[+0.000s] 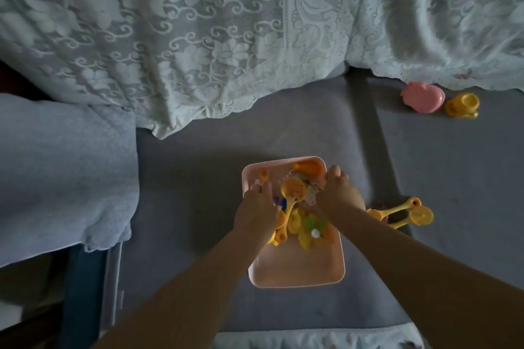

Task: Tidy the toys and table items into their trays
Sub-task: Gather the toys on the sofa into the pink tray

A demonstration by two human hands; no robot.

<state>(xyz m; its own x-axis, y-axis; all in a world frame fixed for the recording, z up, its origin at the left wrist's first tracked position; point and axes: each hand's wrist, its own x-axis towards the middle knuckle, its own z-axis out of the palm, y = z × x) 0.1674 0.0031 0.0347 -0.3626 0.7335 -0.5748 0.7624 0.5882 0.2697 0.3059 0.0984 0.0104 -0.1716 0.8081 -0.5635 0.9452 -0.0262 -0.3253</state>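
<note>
A white lace cloth hangs over the back and spills onto the grey cushion I am leaning over. A pale blue blanket lies bunched at the left edge of that cushion.

The pink tray sits on the cushion in front of me, its near half bare and its far half heaped with toys. Both my arms reach into it from below.

My left hand lies over the left side of the heap, fingers pointing toward the far left rim; I cannot tell whether they pinch anything. My right hand is at the tray's right rim with fingers curled down into the toys, but what they close on is hidden, so I cannot tell its grip either.

Between my hands stands a yellow strainer spoon, its round head raised over the pile. A green and yellow flower toy lies just nearer, and an orange piece rests in the far corner.

Outside the tray, yellow utensils lie just right of my right wrist. Well apart, by the lace hem at far right, a pink toy touches a small yellow cup.
</note>
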